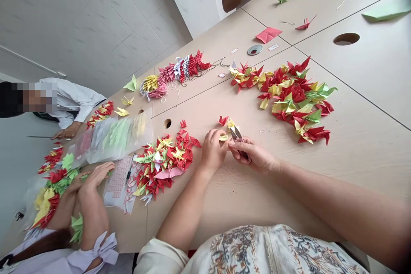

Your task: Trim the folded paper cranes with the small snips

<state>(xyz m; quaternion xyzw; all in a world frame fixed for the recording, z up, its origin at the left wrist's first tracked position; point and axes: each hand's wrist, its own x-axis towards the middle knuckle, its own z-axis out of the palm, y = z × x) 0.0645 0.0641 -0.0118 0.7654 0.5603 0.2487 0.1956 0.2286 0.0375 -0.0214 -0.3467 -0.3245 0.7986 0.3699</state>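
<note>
My right hand (pixel 258 155) is closed around a small pair of dark scissors (pixel 236 135), whose blades point away from me and stand apart. Close beside it, my left hand (pixel 212 150) pinches a yellow folded paper piece (pixel 224 138); its full shape is hidden by the fingers. The thumb and fingers of both hands nearly meet. Just beyond them are a small red paper crane (pixel 223 120) and a yellow paper crane (pixel 231 123), partly covered by the blades. A thread between the hands cannot be made out.
Left of my hands lies a heap of paper cranes (pixel 170 160); strung cranes (pixel 289 94) curve at the right. Further off are stacked cranes (pixel 175 72), plastic bags (pixel 112 137) and a red paper square (pixel 268 34). Co-workers' hands (pixel 96 175) are at the left; another person stands across the table.
</note>
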